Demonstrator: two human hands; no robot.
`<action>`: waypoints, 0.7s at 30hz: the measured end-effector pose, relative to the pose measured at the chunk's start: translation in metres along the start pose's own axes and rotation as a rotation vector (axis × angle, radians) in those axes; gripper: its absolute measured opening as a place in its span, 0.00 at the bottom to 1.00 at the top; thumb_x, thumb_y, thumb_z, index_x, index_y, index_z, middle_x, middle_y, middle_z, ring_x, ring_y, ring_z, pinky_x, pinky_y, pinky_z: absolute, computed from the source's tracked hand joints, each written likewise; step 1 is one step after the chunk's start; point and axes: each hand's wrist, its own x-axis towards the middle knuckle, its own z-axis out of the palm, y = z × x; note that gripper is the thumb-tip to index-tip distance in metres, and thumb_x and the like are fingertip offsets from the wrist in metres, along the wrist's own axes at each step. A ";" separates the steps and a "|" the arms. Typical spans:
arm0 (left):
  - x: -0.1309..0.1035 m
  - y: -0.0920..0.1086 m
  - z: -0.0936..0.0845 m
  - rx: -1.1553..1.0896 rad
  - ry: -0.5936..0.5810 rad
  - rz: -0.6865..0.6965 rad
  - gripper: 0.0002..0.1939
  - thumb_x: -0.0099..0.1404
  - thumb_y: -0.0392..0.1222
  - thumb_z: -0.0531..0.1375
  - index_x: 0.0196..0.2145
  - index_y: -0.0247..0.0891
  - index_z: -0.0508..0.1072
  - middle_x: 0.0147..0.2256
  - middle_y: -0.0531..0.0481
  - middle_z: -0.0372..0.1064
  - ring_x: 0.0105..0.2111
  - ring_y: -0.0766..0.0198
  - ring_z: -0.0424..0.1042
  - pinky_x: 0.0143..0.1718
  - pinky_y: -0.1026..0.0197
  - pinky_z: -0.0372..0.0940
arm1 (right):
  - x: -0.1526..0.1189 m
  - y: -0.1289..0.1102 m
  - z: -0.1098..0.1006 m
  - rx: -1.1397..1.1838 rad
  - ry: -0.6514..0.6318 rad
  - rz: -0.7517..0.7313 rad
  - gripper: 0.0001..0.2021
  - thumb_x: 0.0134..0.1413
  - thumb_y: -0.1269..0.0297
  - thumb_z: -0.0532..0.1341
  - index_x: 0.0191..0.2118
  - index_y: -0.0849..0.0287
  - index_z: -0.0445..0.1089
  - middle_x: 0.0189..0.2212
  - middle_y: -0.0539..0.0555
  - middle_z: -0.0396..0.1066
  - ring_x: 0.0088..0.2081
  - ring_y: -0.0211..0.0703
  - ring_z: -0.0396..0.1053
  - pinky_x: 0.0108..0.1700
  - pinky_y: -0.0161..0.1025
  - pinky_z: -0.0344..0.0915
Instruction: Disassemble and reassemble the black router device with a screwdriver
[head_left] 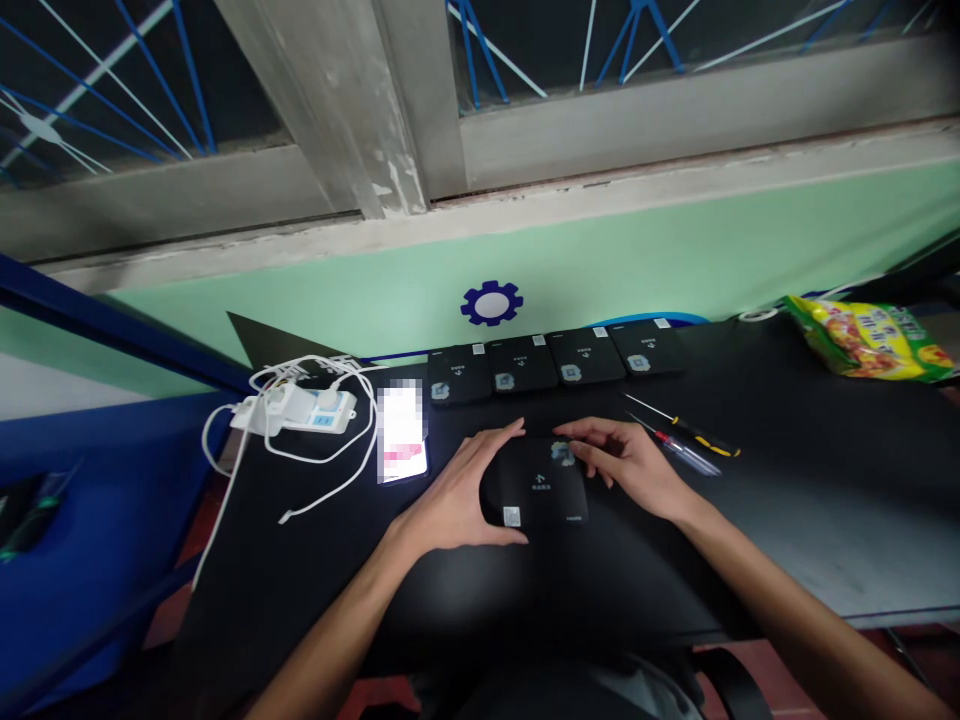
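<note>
A flat black box [541, 490] lies on the dark table between my hands. It has a small white code label at its near left corner, a shiny round sticker [562, 453] at its far right corner and a pale logo in the middle. My left hand [469, 490] is open around the box's left side, fingers stretched past the far edge and thumb near the front edge. At the far right corner, my right hand [630, 462] has its fingers bent, the thumb by the sticker and the index fingertip at the far edge.
Several similar black boxes [523, 366] stand in a row along the wall. A lit phone [403, 430] and a white power strip [330, 412] with tangled cables are at left. Two screwdrivers [686, 430] lie at right, beyond them a yellow-green snack bag [874, 340].
</note>
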 end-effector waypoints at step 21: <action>-0.001 0.001 0.000 -0.005 -0.005 0.001 0.70 0.53 0.44 0.84 0.80 0.61 0.46 0.72 0.44 0.61 0.72 0.38 0.62 0.72 0.31 0.61 | -0.001 0.003 -0.001 0.036 -0.019 0.006 0.18 0.71 0.53 0.66 0.58 0.57 0.79 0.39 0.57 0.79 0.29 0.42 0.69 0.23 0.34 0.62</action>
